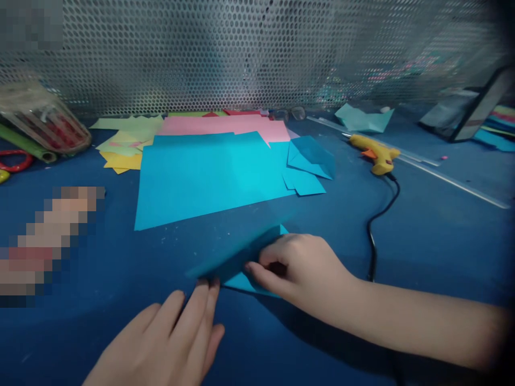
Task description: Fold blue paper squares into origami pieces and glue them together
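A small piece of blue paper (240, 254) lies partly folded on the blue table, its upper flap raised and slightly blurred. My right hand (301, 265) has thumb and fingers curled in a pinch on this paper; part of the sheet is hidden behind the hand. With fingers stretched out, my left hand (173, 332) rests on the table, and its fingertips touch the paper's left corner. Just beyond both hands is a large blue sheet (201, 179), with smaller folded blue pieces (308, 161) at its right end.
Pink paper (225, 126) and yellow-green scraps (131, 136) lie behind. A yellow glue gun (376, 153) with a black cord (370, 230) is at right, near a clear stick (454, 182). A jar (48, 120) stands at left. Perforated metal (201, 53) borders the back.
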### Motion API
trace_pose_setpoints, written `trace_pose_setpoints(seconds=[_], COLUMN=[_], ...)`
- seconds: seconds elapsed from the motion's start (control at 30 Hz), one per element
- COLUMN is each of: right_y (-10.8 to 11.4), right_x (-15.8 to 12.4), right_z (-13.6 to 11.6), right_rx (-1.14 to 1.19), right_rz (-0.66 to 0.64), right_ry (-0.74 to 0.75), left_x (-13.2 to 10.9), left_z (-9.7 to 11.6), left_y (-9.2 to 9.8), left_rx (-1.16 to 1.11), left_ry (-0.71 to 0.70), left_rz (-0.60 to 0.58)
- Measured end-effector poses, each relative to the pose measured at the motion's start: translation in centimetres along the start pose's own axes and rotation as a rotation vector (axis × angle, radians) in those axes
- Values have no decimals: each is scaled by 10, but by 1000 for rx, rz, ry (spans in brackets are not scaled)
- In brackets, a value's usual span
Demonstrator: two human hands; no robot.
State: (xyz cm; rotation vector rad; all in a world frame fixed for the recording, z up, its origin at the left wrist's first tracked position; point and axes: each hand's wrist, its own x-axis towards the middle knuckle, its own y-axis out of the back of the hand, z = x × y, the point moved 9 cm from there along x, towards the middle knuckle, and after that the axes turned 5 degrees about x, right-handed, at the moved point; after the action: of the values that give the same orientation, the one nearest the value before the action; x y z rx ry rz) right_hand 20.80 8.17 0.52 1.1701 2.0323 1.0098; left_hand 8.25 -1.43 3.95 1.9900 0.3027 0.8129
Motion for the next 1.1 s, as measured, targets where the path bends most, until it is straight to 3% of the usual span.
trace_pose_setpoints(seconds=[0.1,0.33,0.53,0.83,1.1], right_y=[0,2,0,-1,2], right_x=[0,-1,0,-1,-2], right_z=[-1,0,0,0,0], right_rx=[25,29,20,30,34], right_rz=[5,32,6,20,43], right_ry=[17,22,7,21,44], left_x=[-1,4,-2,6,3], left_z=[8,9,15,16,19], left_y=[-8,-3,-11,-3,-6], left_rx=[42,13,-13,101,136], left_ry=[-120,-120,-152,-146,-151], left_rz=[-50,5,-154,-93,-121])
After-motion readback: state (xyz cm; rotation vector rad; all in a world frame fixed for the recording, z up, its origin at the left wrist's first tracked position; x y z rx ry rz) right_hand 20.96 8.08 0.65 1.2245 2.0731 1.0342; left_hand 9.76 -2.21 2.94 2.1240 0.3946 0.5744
